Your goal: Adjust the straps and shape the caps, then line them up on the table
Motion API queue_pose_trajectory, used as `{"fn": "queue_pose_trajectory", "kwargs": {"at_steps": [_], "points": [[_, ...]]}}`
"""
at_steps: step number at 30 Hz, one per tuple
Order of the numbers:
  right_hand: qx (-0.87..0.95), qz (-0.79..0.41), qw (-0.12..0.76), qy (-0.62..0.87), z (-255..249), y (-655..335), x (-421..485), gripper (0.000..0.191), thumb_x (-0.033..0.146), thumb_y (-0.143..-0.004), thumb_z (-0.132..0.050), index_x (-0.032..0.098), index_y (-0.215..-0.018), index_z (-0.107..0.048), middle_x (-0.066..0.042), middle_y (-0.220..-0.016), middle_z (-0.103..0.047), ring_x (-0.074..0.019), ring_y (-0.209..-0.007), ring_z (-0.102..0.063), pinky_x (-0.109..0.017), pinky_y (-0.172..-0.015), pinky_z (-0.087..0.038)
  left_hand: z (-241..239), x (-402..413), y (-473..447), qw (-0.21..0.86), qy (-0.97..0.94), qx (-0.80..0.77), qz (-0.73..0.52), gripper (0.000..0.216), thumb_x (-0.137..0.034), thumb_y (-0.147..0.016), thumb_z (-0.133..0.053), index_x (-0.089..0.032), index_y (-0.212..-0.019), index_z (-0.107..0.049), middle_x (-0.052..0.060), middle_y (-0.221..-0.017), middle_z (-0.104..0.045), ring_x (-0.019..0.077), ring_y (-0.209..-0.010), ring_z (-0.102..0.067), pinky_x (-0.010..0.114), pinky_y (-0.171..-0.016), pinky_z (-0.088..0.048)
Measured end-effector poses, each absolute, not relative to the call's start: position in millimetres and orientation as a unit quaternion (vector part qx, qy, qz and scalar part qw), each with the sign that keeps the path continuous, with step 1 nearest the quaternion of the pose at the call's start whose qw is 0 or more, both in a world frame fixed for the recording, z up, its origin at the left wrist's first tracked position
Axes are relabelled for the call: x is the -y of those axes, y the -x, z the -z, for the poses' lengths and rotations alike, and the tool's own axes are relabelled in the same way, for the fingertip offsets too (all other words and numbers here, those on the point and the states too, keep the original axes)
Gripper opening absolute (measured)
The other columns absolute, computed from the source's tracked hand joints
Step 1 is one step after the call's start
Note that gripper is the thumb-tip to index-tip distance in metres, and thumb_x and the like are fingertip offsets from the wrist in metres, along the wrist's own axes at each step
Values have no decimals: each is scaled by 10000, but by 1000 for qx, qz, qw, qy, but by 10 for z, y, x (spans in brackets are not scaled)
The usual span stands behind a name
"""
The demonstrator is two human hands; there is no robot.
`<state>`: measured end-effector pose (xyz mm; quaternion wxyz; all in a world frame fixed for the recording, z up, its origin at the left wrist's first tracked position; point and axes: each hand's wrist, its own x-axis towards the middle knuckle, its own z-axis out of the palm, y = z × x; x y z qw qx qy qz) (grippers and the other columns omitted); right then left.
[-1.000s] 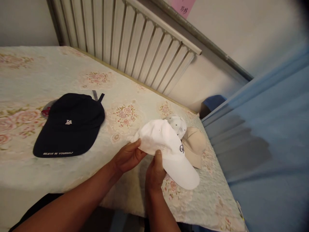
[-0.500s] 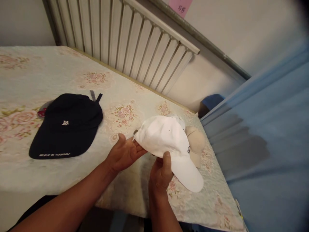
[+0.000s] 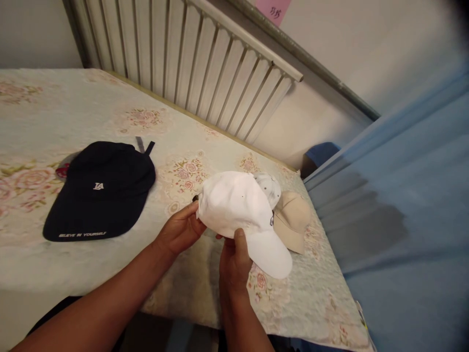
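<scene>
Between my two hands I hold a white baseball cap [image 3: 234, 200], its brim pointing right and down. My left hand [image 3: 182, 229] grips the back of the cap near its strap, thumb on the outside and fingers under the edge. My right hand [image 3: 236, 259] pinches the lower edge by the brim, thumb on top; its other fingers are mostly hidden. Behind the white cap lie a pale patterned cap [image 3: 270, 189] and a beige cap [image 3: 293, 217]. A black cap [image 3: 104, 188] with white "LA" lettering rests to the left, its strap ends sticking up.
The caps lie on a bed with a floral cover [image 3: 146, 117]. A slatted rail [image 3: 205, 68] runs along the far side. On the right hangs a blue curtain [image 3: 403, 195], with a dark blue object [image 3: 320, 154] behind its edge. A pink paper [image 3: 274, 10] is on the wall.
The white cap has moved left, uncovering more of the pale and beige caps. My left hand, previously spread under the cap's back, has closed on it. My right hand shifted slightly left with it.
</scene>
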<state>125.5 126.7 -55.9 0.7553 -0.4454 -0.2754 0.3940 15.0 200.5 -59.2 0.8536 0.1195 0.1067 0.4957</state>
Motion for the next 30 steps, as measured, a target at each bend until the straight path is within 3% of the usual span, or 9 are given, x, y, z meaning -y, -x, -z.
{"fn": "queue_pose_trajectory", "kwargs": {"at_steps": [4,11,16,20,23,30], "points": [[242,-412,787,390,494,-1260,-1334,490,253,-736,-675,237,-1215,-572,-24,-1073,-684,-153,-794,-623,-224,-504,-514,592,-1987,-89,841,-128,-99,-516,299,-96,-881,-571,-144,-1168,-643,55,-1016,-760,183,-866,-719,281,-818,-583],[229,-597,707,301,579,-1358,-1439,513,251,-731,-713,242,-1226,-583,-24,-1068,-718,-138,-710,-642,-221,-490,-531,627,-1931,79,831,-128,-82,-535,422,-34,-796,-639,-171,-1196,-641,44,-1028,-765,187,-865,-732,270,-801,-598],[232,-650,674,262,659,-1356,-1471,545,232,-728,-729,258,-1249,-572,7,-1018,-743,-154,-781,-673,-323,-730,-601,688,-1894,208,840,-143,-88,-516,370,-37,-795,-638,-178,-1133,-687,56,-1016,-772,206,-913,-730,266,-850,-584],[257,-651,662,269,701,-1313,-1533,504,218,-716,-733,243,-1202,-604,-1,-1075,-743,-180,-935,-689,-396,-934,-556,716,-1896,282,835,-164,-97,-516,464,-53,-809,-620,-198,-1249,-636,70,-1058,-762,257,-1094,-673,340,-989,-522],[273,-641,661,277,665,-1290,-1665,459,209,-692,-730,219,-1141,-636,-14,-1099,-744,-204,-1054,-672,-397,-992,-524,711,-1929,329,822,-163,-95,-538,515,-43,-820,-593,-206,-1309,-591,63,-1087,-754,241,-1125,-656,350,-1020,-501],[277,-626,673,280,569,-1366,-2288,448,91,-658,-670,167,-1099,-653,-26,-1059,-762,-207,-1093,-669,-395,-1053,-475,700,-2042,223,807,-144,-110,-562,522,-1,-802,-590,-228,-1272,-604,58,-1113,-742,215,-1098,-666,364,-1006,-512]]}}
